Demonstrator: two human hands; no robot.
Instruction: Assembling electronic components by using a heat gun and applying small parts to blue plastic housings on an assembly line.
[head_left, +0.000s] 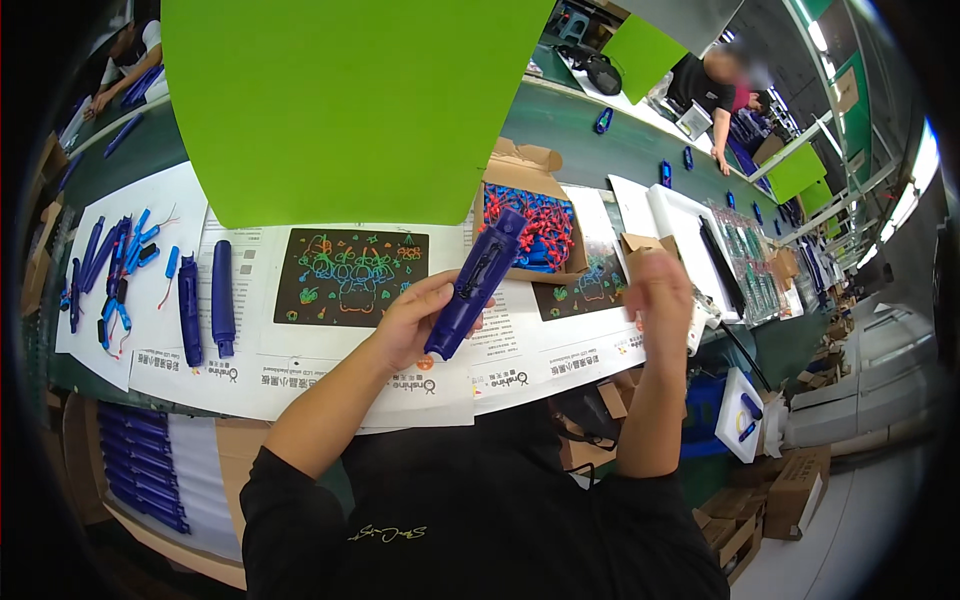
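Note:
My left hand [418,322] is closed around a long dark-blue plastic casing [478,285], tilted with its far end up and to the right. Its open side, with dark recesses, faces up. To the right, my right hand [658,285] is raised over the table, by a small cardboard box [645,243]. Motion smears its fingers, so their grip does not show. Just beyond the casing stands an open carton [540,165] filled with red and blue wired parts. Two more blue casing pieces, one hollow [190,310] and one smooth [222,300], lie to the left.
Blue cylinders with wires [142,240] lie on white paper at far left. Dark boards with colourful drawings [350,277] lie midway. A green panel [350,110] rises behind. Beyond it runs a green conveyor [630,140] with co-workers alongside. A box of blue casings [145,470] sits lower left.

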